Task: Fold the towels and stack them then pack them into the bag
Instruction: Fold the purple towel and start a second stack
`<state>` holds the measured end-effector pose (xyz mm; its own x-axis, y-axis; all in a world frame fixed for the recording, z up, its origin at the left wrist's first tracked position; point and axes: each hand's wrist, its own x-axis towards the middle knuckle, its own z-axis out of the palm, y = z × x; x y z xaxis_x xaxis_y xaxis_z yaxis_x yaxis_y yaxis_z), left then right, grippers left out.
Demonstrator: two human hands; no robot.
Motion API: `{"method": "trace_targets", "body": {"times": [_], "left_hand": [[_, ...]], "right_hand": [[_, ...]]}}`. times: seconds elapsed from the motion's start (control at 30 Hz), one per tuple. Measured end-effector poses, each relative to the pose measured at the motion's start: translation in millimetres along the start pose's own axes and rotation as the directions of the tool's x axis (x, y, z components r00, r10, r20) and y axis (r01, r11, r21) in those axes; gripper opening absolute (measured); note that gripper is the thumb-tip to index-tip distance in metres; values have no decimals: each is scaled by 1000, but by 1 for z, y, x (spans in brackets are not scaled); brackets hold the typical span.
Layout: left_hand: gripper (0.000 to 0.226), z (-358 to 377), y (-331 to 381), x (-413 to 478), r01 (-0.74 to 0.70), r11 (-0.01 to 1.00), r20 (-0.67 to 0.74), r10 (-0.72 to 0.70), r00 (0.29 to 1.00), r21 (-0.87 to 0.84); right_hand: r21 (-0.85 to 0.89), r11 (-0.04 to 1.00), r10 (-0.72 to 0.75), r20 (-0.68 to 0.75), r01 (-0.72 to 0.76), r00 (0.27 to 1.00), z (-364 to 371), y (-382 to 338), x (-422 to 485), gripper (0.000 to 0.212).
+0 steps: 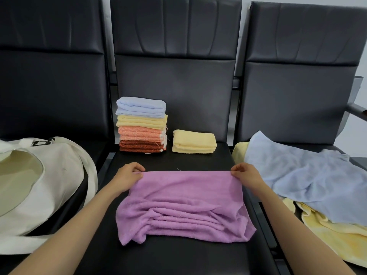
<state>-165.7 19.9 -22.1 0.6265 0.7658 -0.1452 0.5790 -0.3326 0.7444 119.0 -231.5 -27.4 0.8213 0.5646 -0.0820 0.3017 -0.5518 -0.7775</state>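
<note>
Pinching purple towel [183, 203] far corners, left hand [129, 176] and right hand [247, 175], we keep edge taut for folding; stack [142, 124] beyond left hand.

Bag [49, 175] cut off at left edge; yellow towel [327, 235] mostly under blue towel [309, 175].

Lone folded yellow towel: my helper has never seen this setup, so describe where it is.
On the middle black seat, a tall stack of folded towels stands at the back. Just right of it lies the folded yellow towel, alone, not sandwiched in the stack.
</note>
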Motion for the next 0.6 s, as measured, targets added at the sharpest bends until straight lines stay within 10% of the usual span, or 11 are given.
{"method": "trace_targets", "body": {"times": [0.43,0.6], "left_hand": [[8,21,-19,16,85,976,-140,-57,989,202],[38,19,-21,15,91,945,-89,-66,994,314]], "right_hand": [[-315,946,-61,57,76,997,24,9,4,39],[-322,942,-47,167,99,985,21,6,3,39]]}}
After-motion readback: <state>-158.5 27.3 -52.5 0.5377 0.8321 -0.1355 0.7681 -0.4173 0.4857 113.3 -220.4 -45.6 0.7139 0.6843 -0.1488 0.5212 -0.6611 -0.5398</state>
